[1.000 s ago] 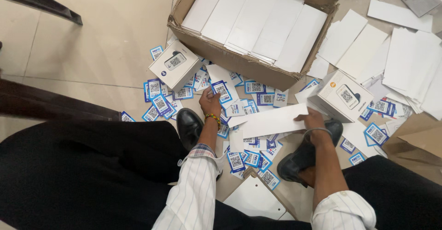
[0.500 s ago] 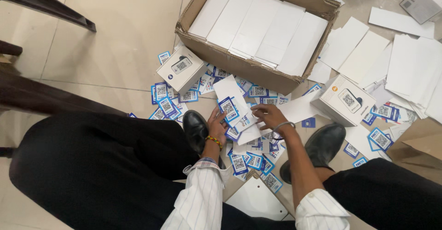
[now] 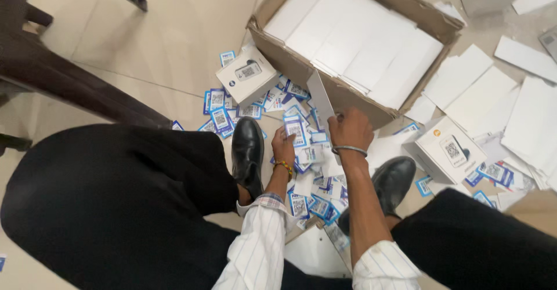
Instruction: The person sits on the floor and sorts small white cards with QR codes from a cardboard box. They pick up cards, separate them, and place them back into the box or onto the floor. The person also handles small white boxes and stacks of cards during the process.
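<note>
The tiled floor is covered in little blue cards. The right hand has moved in and now lifts a white sheet upright, while the left hand pinches one blue card.

Stickers are seen as glossy printed paper, blue-edged. White sheet is matt card. Carton is rough brown corrugated cardboard. Small boxes: smooth white card, slight sheen. Shoes: polished black leather. Floor: smooth tile, semi-gloss. Bangle: metal.
</note>
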